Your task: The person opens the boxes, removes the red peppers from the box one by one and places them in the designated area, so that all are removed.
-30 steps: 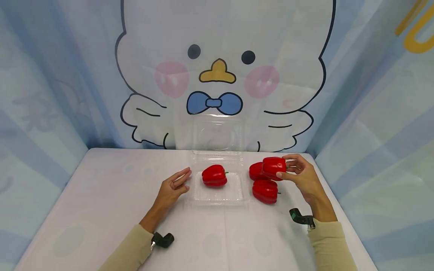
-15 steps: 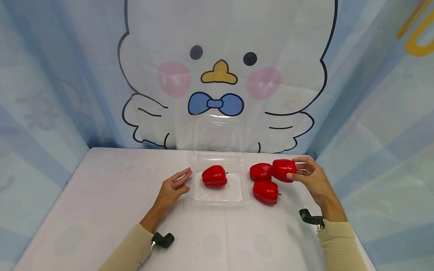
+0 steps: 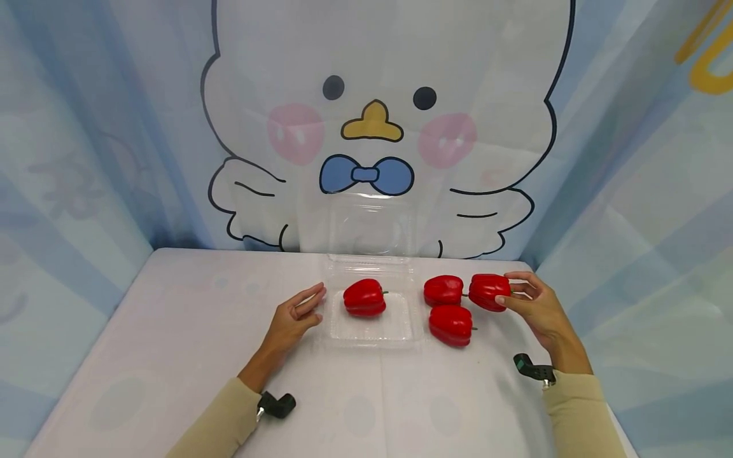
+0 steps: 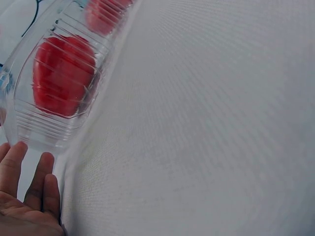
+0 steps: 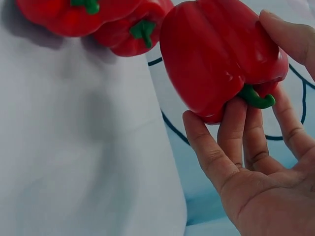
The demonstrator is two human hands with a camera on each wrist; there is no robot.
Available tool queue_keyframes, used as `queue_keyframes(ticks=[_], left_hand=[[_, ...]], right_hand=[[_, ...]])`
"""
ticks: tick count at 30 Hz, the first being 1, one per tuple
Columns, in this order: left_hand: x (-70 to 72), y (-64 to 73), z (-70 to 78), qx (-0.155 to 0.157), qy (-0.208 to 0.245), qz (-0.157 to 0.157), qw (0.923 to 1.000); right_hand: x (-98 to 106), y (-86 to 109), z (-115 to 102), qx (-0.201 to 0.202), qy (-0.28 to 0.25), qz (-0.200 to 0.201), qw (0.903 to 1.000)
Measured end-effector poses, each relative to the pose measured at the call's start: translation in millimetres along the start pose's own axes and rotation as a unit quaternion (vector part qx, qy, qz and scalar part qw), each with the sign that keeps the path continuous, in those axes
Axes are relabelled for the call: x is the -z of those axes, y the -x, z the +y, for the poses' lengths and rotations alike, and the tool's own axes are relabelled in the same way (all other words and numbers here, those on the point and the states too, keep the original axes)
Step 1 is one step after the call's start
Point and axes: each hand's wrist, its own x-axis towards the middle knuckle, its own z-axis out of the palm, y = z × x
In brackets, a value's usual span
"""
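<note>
My right hand (image 3: 537, 306) holds a red bell pepper (image 3: 488, 292) by its stem end, thumb on one side and fingers on the other. In the right wrist view the bell pepper (image 5: 216, 59) shows its green stem above the fingers. Two more red bell peppers, one behind (image 3: 443, 291) and one in front (image 3: 450, 325), lie on the table to its left. A clear plastic clamshell box (image 3: 372, 334) stands with its lid up and has one red bell pepper (image 3: 364, 298) inside. My left hand (image 3: 289, 323) is at the box's left edge, fingers extended in the left wrist view.
The box's raised clear lid (image 3: 371, 224) stands against the cartoon-printed curtain (image 3: 258, 76) at the table's back edge. A white cloth covers the table (image 3: 200, 331). Blue curtains (image 3: 647, 286) hang along both sides.
My right hand has carried its bell pepper to the right, away from the two on the table, which are now fully in view. The left hand has stayed by the box.
</note>
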Motion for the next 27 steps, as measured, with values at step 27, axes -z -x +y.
queue_keyframes(ticks=[27], left_hand=[[-1.0,0.9,0.1,0.012,-0.001,0.004,0.9999]], right_hand=[[23.7,-31.6,45.3,-0.059,-0.062,-0.042,0.9954]])
